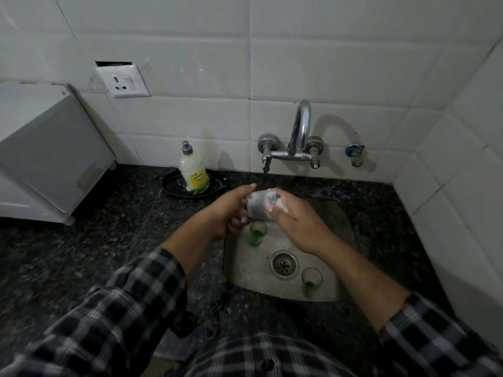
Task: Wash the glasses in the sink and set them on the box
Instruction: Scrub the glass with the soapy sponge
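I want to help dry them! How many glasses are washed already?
None look finished yet. The white box shows no glasses. One soapy glass is held between the left hand and right hand over the sink. Two glasses with green liquid wait in the basin.

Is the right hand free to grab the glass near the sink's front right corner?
Probably not yet: the right hand and left hand are both soaping a held glass. Otherwise the corner glass stands unobstructed beneath that forearm.
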